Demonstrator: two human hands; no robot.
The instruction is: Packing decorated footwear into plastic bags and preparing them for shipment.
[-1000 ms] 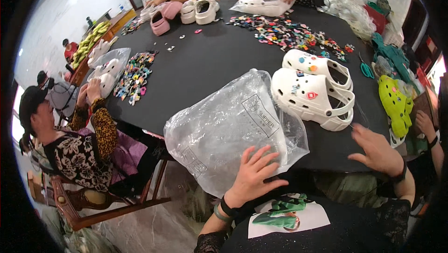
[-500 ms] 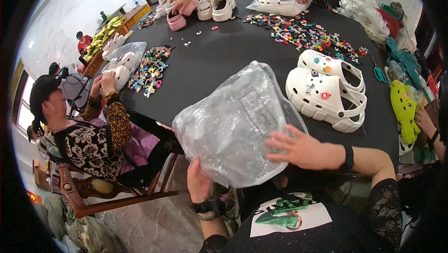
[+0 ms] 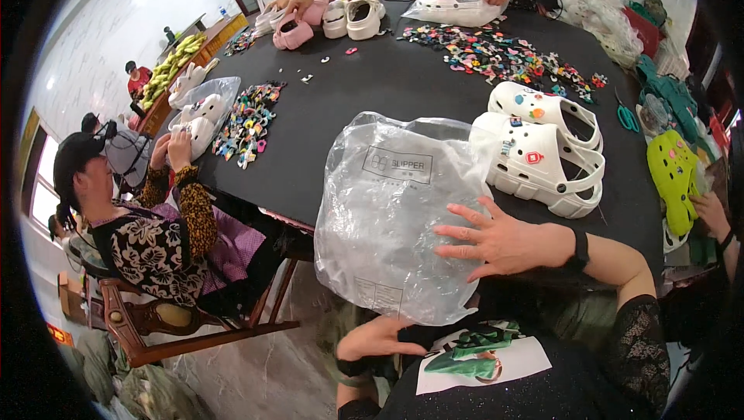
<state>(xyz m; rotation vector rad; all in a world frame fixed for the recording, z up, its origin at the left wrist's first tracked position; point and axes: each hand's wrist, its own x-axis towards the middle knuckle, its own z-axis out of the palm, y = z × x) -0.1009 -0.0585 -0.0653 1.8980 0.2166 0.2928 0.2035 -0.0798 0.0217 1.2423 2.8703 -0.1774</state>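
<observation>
Bag (image 3: 395, 222) is hiding fingertips of the left hand (image 3: 377, 338), spread and grip unclear; it's lying left of the white clogs (image 3: 515, 160), long axis running near to far, right hand (image 3: 508, 243) lying wide-fingered over it, gripping nothing.

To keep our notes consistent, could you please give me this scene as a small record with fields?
Bag: clear plastic, with printed markings
Right hand: open, fingers spread over the bag
Left hand: by the bag's lower edge, fingers partly hidden, grip unclear
White clogs: a decorated pair, beside the bag's right side
Table: black top
Loose charms: piles at left and back right
Scissors: teal handles, right of the clogs
</observation>
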